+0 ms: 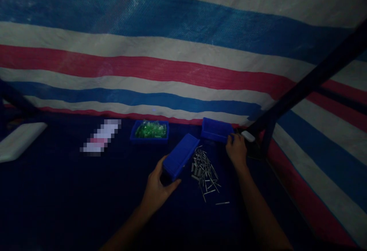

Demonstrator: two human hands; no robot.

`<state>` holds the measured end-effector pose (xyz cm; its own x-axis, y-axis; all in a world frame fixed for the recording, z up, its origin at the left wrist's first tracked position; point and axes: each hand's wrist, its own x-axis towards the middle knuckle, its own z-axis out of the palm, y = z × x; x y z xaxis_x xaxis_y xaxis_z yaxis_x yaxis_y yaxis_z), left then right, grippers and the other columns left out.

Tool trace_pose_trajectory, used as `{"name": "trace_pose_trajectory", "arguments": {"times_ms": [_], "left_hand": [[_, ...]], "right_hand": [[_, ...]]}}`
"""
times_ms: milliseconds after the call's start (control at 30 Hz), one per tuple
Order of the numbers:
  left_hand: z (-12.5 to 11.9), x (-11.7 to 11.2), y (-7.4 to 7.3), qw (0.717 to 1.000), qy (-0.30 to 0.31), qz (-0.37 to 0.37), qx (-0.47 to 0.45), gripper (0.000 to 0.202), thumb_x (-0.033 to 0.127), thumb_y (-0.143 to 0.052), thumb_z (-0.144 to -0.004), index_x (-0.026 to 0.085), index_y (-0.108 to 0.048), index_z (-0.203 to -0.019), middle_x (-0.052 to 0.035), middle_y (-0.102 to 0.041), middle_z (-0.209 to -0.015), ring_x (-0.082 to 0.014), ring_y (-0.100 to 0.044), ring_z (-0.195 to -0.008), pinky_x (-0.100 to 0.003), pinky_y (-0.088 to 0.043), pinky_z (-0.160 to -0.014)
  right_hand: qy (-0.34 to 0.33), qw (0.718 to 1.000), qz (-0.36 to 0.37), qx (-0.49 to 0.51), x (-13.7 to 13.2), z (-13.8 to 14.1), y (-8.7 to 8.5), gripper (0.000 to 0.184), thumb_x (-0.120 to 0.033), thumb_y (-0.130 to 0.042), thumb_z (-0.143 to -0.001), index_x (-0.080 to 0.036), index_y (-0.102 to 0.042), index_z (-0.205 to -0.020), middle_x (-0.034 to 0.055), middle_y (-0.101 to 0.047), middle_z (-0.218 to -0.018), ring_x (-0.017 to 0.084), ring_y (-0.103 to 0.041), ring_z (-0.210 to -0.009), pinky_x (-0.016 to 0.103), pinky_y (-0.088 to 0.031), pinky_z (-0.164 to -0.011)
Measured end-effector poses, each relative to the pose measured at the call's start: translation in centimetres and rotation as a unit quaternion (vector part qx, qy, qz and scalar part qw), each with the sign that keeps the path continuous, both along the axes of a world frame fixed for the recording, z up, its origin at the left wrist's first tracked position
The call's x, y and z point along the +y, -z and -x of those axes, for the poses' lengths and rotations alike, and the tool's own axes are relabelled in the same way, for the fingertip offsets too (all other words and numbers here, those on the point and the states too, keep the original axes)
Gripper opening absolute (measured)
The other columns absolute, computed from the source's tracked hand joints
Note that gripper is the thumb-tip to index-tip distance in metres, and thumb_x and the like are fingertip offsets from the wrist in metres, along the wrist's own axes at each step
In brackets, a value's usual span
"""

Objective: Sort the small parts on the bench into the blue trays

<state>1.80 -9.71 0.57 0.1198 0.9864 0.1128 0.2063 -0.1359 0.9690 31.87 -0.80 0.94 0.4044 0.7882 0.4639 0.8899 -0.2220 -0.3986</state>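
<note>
My left hand grips the near end of a blue plastic box, which is tipped over with its bottom up. Just right of it lies a pile of thin metal pins on the dark table. My right hand rests beyond the pins, fingers curled on the near right corner of a second blue box. A third blue box with green pieces in it stands further left.
A white flat object lies at the far left, and a small white piece sits by a dark metal strut on the right. A red, white and blue striped tarp hangs behind the table.
</note>
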Motion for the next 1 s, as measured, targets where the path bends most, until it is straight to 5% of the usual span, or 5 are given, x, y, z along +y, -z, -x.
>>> {"name": "trace_pose_trajectory", "arguments": {"times_ms": [200,333,433,600,1000], "left_hand": [[-0.1,-0.1,-0.1,1.000,0.003,0.017,0.007,0.071,0.026,-0.067,-0.065,0.018,-0.035,-0.127,-0.0113,-0.051,-0.123,-0.0245,-0.049,-0.113,-0.042,-0.037,-0.099],[0.0,-0.2,-0.4,1.000,0.004,0.021,0.010,0.068,0.025,-0.065,-0.066,0.018,-0.037,-0.127,-0.0114,-0.051,-0.124,-0.0251,-0.048,-0.114,-0.043,-0.037,-0.098],[0.0,-0.4,-0.6,1.000,0.003,0.003,0.029,0.065,0.025,-0.064,-0.067,0.019,-0.038,-0.126,-0.0110,-0.051,-0.124,-0.0252,-0.048,-0.114,-0.044,-0.037,-0.099],[-0.1,-0.5,-0.7,0.997,0.006,-0.049,0.061,0.063,0.022,-0.062,-0.067,0.021,-0.040,-0.126,-0.0090,-0.049,-0.127,-0.0240,-0.047,-0.116,-0.041,-0.038,-0.098],[1.7,0.4,-1.7,0.981,0.062,-0.104,0.152,0.063,0.013,-0.054,-0.066,0.025,-0.039,-0.126,-0.0069,-0.046,-0.129,-0.0232,-0.044,-0.118,-0.045,-0.035,-0.100]], "right_hand": [[0.031,0.999,0.022,-0.023,1.6,-1.9,-0.7,0.035,-0.031,-0.036,-0.081,-0.009,-0.062,-0.089,0.0170,-0.059,-0.091,0.025,-0.052,-0.086,0.038,-0.040,-0.079],[0.030,0.998,-0.044,-0.023,-0.6,0.6,-1.8,0.036,-0.033,-0.042,-0.080,-0.006,-0.059,-0.096,0.0196,-0.059,-0.094,0.029,-0.051,-0.094,0.044,-0.037,-0.085],[-0.113,0.993,-0.038,0.007,-5.0,6.3,-2.2,0.032,-0.030,-0.039,-0.083,-0.011,-0.058,-0.101,0.0158,-0.059,-0.101,0.026,-0.051,-0.099,0.043,-0.039,-0.089],[-0.379,0.924,0.017,0.049,-10.8,15.1,-0.9,0.042,-0.016,-0.037,-0.084,-0.019,-0.042,-0.125,0.0084,-0.050,-0.123,0.021,-0.042,-0.117,0.040,-0.039,-0.096],[-0.395,0.918,0.041,0.015,-10.1,15.8,-0.4,0.034,-0.015,-0.039,-0.083,-0.017,-0.055,-0.113,0.0102,-0.057,-0.112,0.023,-0.047,-0.110,0.046,-0.037,-0.097]]}}
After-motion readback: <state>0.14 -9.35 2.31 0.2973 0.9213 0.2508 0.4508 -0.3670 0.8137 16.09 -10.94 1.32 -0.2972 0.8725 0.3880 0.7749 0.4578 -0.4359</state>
